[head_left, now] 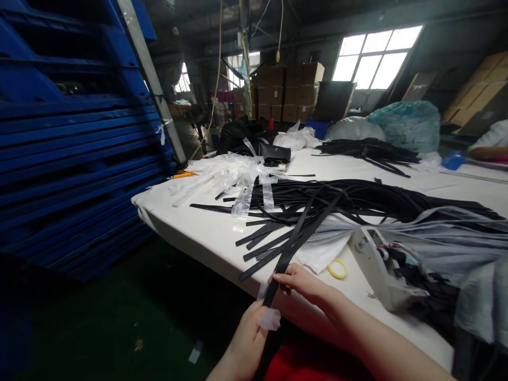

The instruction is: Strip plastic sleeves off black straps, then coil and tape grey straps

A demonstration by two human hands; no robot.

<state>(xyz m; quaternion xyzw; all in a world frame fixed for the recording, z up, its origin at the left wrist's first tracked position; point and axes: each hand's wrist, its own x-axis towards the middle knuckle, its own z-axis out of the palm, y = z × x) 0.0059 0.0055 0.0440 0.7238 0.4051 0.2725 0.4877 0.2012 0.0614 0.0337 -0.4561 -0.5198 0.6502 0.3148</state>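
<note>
My right hand (298, 281) pinches a black strap (296, 242) near its lower end, just off the front edge of the white table (206, 238). My left hand (252, 333) is closed lower down, holding the strap's end together with a small piece of clear plastic (270, 319). The strap runs up and away onto the table into a big heap of black straps (357, 198).
Clear plastic sleeves (230, 174) lie at the table's far left. A yellow ring (337, 269) and a white box (377, 270) sit to the right. Stacked blue pallets (71, 137) stand on the left. Another person's arm (490, 148) shows at far right.
</note>
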